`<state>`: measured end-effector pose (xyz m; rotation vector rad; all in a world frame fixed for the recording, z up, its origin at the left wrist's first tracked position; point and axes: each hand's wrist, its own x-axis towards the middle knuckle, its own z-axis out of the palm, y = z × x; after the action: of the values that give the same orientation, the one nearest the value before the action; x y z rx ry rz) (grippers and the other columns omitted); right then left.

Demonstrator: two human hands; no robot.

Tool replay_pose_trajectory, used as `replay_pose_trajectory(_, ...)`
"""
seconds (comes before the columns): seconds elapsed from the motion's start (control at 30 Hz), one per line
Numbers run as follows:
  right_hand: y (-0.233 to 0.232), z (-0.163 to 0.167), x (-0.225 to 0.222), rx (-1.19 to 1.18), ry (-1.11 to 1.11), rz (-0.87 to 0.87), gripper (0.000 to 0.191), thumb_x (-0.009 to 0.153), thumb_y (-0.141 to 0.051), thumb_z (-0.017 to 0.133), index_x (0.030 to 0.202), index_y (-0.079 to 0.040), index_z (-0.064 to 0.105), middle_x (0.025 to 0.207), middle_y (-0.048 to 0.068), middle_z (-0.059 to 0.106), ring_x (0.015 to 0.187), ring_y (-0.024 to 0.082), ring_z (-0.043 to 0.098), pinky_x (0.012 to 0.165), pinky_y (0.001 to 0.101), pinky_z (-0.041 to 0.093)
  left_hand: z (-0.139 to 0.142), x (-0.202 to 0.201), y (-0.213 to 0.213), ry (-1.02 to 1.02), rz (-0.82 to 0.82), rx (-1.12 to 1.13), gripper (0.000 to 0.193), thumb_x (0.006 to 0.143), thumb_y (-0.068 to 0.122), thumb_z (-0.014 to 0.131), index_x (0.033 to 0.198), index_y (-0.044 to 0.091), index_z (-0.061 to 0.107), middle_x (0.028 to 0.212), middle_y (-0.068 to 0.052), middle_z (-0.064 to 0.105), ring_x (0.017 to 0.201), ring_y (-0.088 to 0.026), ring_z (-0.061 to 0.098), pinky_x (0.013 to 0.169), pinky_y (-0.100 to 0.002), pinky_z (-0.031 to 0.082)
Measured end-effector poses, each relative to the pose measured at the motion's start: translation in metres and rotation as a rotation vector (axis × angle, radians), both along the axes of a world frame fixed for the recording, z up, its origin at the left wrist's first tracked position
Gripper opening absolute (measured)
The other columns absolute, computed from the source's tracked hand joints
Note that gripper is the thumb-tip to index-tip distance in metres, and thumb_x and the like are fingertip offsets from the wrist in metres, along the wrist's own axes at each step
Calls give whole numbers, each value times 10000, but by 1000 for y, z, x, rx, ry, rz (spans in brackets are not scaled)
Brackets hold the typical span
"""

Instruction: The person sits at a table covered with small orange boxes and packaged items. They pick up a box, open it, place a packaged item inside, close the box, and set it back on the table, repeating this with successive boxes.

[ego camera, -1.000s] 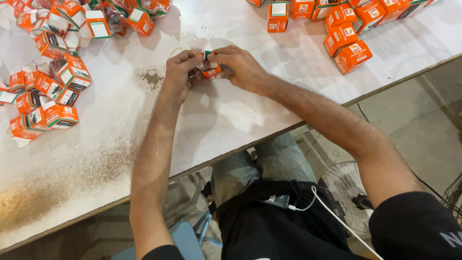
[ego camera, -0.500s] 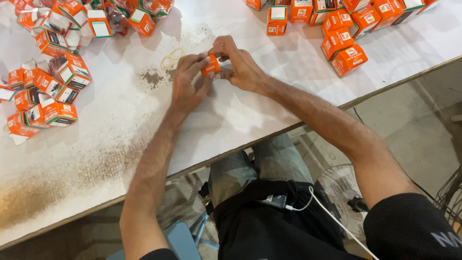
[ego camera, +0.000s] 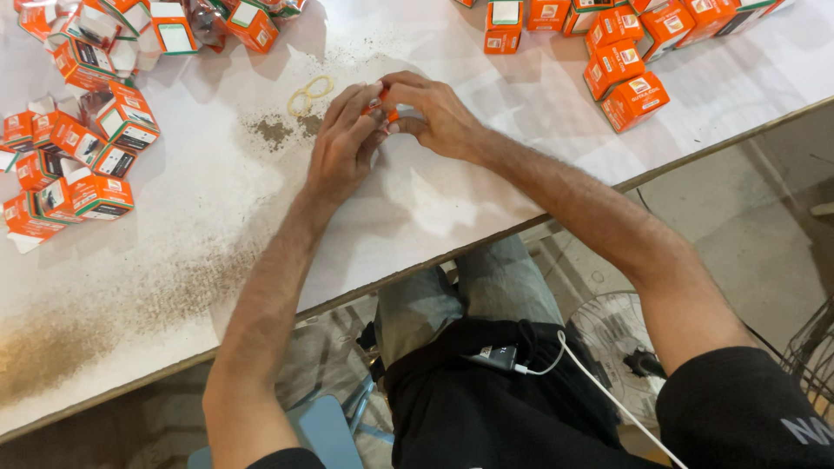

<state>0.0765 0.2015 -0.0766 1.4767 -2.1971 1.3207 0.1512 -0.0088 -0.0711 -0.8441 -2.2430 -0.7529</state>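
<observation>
On the left of the white table [ego camera: 200,260], a heap of small orange cartons [ego camera: 82,152] lies with flaps open; what is inside cannot be told, nor can they be counted exactly, being well over a dozen. Two rubber bands [ego camera: 310,94] lie just left of the hands, above a patch of brown dust [ego camera: 274,130]. The left hand [ego camera: 340,148] and right hand [ego camera: 434,113] meet at mid-table, fingers curled shut around one small orange box [ego camera: 382,108], mostly hidden between them. Bare tabletop spreads from the hands to the near edge. At upper right, about ten closed orange boxes [ego camera: 621,74] sit well apart from the hands, near the table's far right edge.
</observation>
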Motion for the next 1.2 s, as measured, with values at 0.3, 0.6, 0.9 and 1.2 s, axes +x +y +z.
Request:
replay_pose_trajectory(0.3, 11, -8, -41, -94, 94, -424, 511, 935, -82, 800, 1370, -96, 532, 1400, 147, 543, 1329, 354, 526, 1114, 467, 470, -8, -23, -37, -23, 268, 136, 483, 1019, 167, 785, 1410, 5, 553, 1463, -198, 544, 1403, -394, 487, 1223, -513, 383)
replay_pose_trajectory(0.6, -9, -8, -24, 89, 137, -252, 836, 902, -175, 873, 1561, -112, 361, 1601, 216, 360, 1475, 441, 375, 1221, 503, 382, 18, -117, -95, -76, 814, 120, 556, 838, 188, 836, 1273, -15, 558, 1302, -228, 588, 1178, -427, 575, 962, -528, 472)
replay_pose_trajectory(0.9, -3, -7, -50, 343, 526, -467, 515, 1024, -103, 739, 1481, -151, 507, 1514, 134, 381, 1450, 380, 381, 1239, 603, 316, -12, -89, -62, -42, 273, 256, 361, 984, 116, 751, 1295, 9, 604, 1299, -112, 643, 1219, -269, 650, 1054, -419, 545)
replay_pose_trajectory(1.2, -10, -10, -36, 176, 265, -277, 766, 972, -230, 798, 1593, -132, 360, 1589, 270, 358, 1477, 462, 358, 1180, 592, 381, 24, -116, -184, -398, 1186, 118, 596, 906, 370, 741, 1357, 52, 517, 1310, -150, 605, 1252, -316, 589, 1085, -513, 424)
